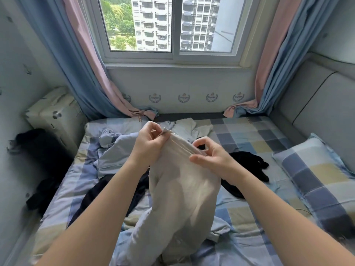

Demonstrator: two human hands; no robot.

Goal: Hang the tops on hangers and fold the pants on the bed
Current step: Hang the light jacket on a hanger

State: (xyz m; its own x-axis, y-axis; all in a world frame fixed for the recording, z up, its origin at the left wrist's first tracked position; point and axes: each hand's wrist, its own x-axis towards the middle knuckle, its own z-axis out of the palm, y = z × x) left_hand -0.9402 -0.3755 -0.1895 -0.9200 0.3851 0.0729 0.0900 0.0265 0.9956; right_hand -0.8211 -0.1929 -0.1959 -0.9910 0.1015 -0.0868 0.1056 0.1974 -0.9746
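Your left hand (150, 140) and right hand (213, 156) both hold up a cream garment (184, 191) over the middle of the bed (247, 131). Each hand pinches its upper edge, so the edge runs taut and slanting between them, higher on the left. The fingers (152, 126) of your left hand are curled in tight, with thumb and forefinger closed on one corner of the edge. Your right hand's forefinger arches over the cloth while the thumb presses it from the near side, leaving only a narrow gap. The rest of the garment hangs down and bunches on the checked sheet near you; whether it is a top or pants cannot be told. A black garment (247, 166) lies on the bed just right of your right wrist, a dark navy one (103, 191) lies under your left forearm, and a pale blue one (115, 150) lies crumpled beyond it. A checked pillow (318, 173) sits at the right.
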